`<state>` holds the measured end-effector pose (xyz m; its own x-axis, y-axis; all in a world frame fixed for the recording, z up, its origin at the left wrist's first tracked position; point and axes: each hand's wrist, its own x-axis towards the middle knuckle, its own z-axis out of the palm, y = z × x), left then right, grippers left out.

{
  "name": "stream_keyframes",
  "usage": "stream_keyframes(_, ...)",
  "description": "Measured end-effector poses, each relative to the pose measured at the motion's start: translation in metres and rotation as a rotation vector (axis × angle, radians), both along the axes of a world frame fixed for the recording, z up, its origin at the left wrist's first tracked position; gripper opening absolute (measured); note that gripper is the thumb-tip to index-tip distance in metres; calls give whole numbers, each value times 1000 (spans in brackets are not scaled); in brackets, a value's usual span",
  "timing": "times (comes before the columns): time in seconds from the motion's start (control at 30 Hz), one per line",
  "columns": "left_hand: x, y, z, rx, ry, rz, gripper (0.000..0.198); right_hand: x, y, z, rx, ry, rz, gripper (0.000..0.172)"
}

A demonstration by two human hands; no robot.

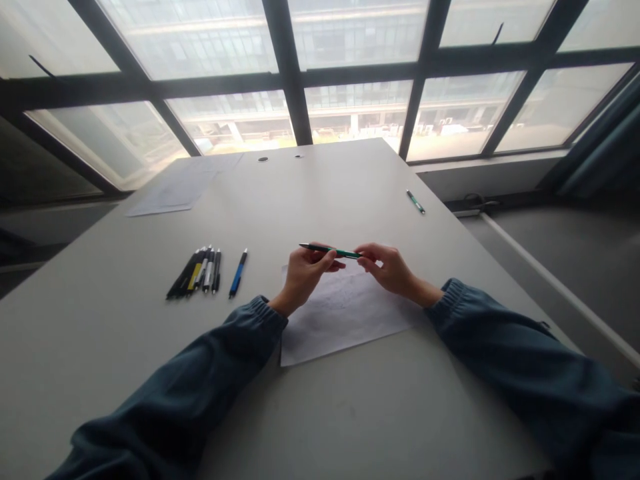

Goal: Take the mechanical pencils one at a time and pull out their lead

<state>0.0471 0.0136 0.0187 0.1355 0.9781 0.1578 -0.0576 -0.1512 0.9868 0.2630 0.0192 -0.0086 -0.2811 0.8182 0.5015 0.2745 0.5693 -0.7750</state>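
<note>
A green pen with a dark front part is held level above a sheet of paper. My left hand grips its dark part between thumb and fingers, the tip poking out to the left. At the other end of the pen, the thumb and fingers of my right hand pinch its green end. The paper lies on the table under both hands and bears faint scribbled lines. To the left of my left hand rests a blue pen with black ends.
Several pens, mostly black, lie bunched at the left of the white table. Another green pen is near the right edge. More paper sheets lie at the far left. Windows stand behind the table.
</note>
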Motion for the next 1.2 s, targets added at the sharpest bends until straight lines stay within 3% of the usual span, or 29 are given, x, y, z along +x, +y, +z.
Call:
stream_keyframes(0.23,-16,10,-12,115,46,94,41,11,-4,2,37,54,-164,15)
stream_keyframes(0.4,-28,19,-21,205,176,108,36,20,0,-2,-19,132,-170,18)
stream_keyframes(0.6,-33,20,-23,377,398,158,24,19,7,-6,-95,262,-180,18)
stream_keyframes(0.77,-32,24,-27,318,320,215,26,19,10,-6,-112,322,-253,15)
stream_keyframes(1.2,-32,29,-33,358,226,256,24,19,12,-5,-101,377,-282,20)
